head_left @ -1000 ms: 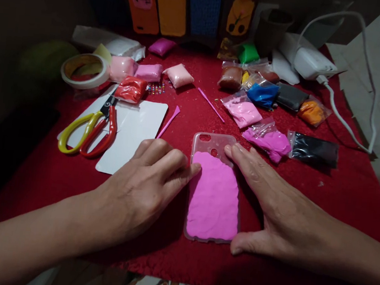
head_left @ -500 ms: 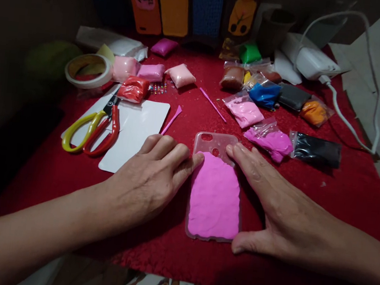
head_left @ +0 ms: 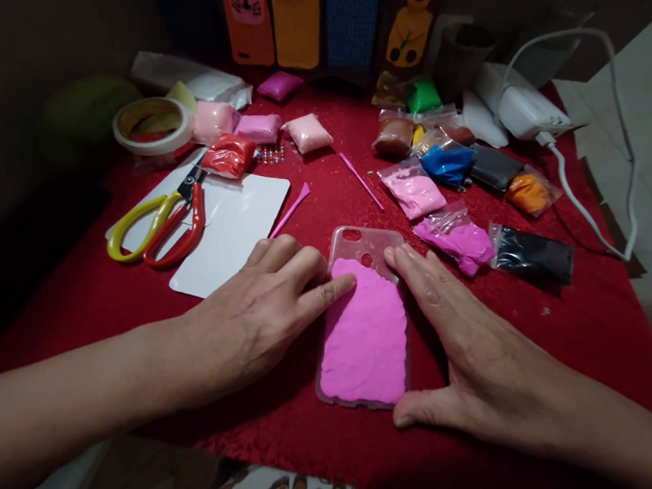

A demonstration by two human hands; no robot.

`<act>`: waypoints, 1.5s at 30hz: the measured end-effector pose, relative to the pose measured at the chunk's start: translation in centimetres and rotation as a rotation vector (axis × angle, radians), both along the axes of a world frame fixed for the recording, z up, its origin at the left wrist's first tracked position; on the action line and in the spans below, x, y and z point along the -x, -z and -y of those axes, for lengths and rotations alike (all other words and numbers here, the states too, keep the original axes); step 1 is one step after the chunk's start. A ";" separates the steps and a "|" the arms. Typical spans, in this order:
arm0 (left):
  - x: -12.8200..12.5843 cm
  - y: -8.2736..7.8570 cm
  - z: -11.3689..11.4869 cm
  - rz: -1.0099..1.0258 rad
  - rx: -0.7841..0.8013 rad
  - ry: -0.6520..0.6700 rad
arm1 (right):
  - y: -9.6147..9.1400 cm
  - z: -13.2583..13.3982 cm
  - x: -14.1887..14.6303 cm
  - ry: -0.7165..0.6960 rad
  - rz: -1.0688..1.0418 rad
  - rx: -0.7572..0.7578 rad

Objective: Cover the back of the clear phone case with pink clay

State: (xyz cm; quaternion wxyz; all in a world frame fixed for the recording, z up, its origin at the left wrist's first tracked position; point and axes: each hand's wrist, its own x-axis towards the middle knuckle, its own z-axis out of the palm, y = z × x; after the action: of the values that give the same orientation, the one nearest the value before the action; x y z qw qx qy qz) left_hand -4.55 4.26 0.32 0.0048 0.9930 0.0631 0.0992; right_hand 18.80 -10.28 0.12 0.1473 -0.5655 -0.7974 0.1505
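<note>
A clear phone case (head_left: pixel 369 241) lies flat on the red cloth, its upper end with the camera cutout bare. Bright pink clay (head_left: pixel 366 341) covers most of its back in an uneven layer with a wavy edge. My left hand (head_left: pixel 266 304) is at the case's left side, fingers curled under and their tips hidden. Its thumb is stretched out, the tip on the clay's upper left part. My right hand (head_left: pixel 459 350) is spread along the right side, fingertips at the upper right edge and thumb at the lower right corner.
On the left, scissors (head_left: pixel 158 221) lie on a white sheet (head_left: pixel 235 228), near a tape roll (head_left: pixel 153 126). Pink sticks (head_left: pixel 362 181) and several clay packets (head_left: pixel 447 164) lie beyond the case. A white device (head_left: pixel 527 102) with a cable stands at the back right. Decorated cases (head_left: pixel 293 22) stand behind.
My left thumb has moved from the clay's upper left edge inward onto its surface. My right hand keeps its place along the case. The view has shifted slightly.
</note>
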 end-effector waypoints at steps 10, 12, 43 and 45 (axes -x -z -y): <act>-0.7 0.4 -0.1 0.013 -0.011 0.016 | 0.2 -0.1 -0.1 -0.029 -0.012 -0.042; -0.7 0.5 -0.2 0.027 -0.020 0.023 | 0.3 -0.1 -0.1 -0.031 -0.018 -0.047; -1.0 0.3 -1.4 0.126 0.050 -0.014 | 0.4 -0.2 -0.2 -0.046 -0.050 -0.062; -0.8 0.3 -1.8 0.191 0.042 -0.042 | 0.4 -0.2 -0.2 -0.054 -0.061 -0.063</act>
State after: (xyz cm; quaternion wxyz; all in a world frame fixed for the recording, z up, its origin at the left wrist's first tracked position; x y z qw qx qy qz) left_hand -3.76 6.05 0.00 0.0297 0.9772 0.0854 0.1920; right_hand 19.00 -10.05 -0.27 0.1851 -0.5340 -0.8119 0.1463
